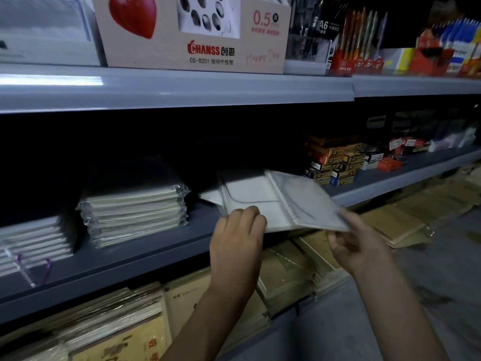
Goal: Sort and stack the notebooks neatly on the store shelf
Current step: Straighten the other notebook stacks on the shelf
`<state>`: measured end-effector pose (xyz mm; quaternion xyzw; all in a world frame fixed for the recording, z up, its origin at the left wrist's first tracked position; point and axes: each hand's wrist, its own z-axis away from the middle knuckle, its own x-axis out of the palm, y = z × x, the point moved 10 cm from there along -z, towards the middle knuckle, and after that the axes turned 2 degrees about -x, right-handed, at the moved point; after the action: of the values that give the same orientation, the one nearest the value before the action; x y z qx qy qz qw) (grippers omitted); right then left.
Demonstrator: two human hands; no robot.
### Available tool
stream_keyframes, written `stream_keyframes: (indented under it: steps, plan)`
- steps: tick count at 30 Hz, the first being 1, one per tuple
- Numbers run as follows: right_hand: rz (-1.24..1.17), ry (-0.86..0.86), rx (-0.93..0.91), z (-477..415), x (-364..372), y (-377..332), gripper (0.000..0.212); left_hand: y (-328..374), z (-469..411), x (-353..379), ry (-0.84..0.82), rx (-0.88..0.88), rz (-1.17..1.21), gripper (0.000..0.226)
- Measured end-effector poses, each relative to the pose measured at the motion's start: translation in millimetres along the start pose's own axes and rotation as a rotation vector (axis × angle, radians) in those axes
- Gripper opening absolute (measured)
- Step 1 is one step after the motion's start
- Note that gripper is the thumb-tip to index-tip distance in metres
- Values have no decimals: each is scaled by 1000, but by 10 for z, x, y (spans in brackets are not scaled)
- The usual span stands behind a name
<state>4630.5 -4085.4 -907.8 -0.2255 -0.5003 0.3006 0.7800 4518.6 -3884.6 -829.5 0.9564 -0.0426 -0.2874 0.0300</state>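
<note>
Two white spiral notebooks overlap at the front of the grey middle shelf. My left hand grips the near edge of the left spiral notebook, fingers curled over its front. My right hand pinches the near corner of the right spiral notebook, which is tilted and sticks out past the shelf edge. A neat stack of wrapped notebooks stands to the left, and another stack sits at the far left.
Small coloured boxes are piled on the middle shelf to the right. The upper shelf carries a pen display box and pens. Brown notebooks fill the lower shelf, with more brown notebooks at the right.
</note>
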Motion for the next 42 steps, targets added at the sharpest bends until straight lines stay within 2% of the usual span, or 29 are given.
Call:
stream_keyframes:
  steps: [2, 4, 6, 10, 13, 15, 17, 21, 23, 26, 29, 32, 33, 38, 42]
  plan:
    - [-18, 9, 98, -8, -4, 204, 28, 87, 50, -8, -26, -2, 5, 35]
    - [-39, 19, 140, 32, -2, 282, 26, 118, 63, -16, -36, -49, -11, 35]
    - [-62, -13, 99, 68, 37, 220, 15, 141, 42, 14, -52, -95, -65, 31]
    - [-102, 18, -17, 140, -14, 23, 10, 223, -46, 133, -73, -102, -157, 36]
    - [-246, 41, -68, 201, -131, -157, 10, 237, -125, 59, 8, -71, -147, 34]
    - [-317, 11, -106, 233, -168, -317, 19, 195, -172, -83, 97, -118, -49, 29]
    - [-332, -37, -142, 267, -161, -458, 26, 16, -186, -214, 188, -365, 247, 31]
    - [-327, -84, -159, 372, -108, -562, 22, -344, 48, 43, 375, -1145, 1209, 24]
    - [-312, -93, -153, 391, -99, -546, 22, -310, 199, 258, 375, -1452, 1430, 21]
    - [-268, -95, -137, 396, -102, -476, 23, -185, 385, 476, 217, -1673, 1558, 4]
    - [-223, -72, -113, 390, -106, -403, 24, -200, 524, 507, -69, -1691, 1447, 16]
    - [-172, -74, -108, 364, -75, -355, 26, -148, 597, 557, -344, -1636, 1471, 22]
    - [-161, -74, -109, 356, -63, -345, 26, -128, 609, 573, -385, -1618, 1492, 23]
    - [-130, -116, -157, 336, 43, -385, 20, 38, 505, 671, -304, -1568, 1759, 29]
    - [-129, -164, -195, 383, 136, -393, 23, -28, 436, 732, -279, -1389, 1506, 34]
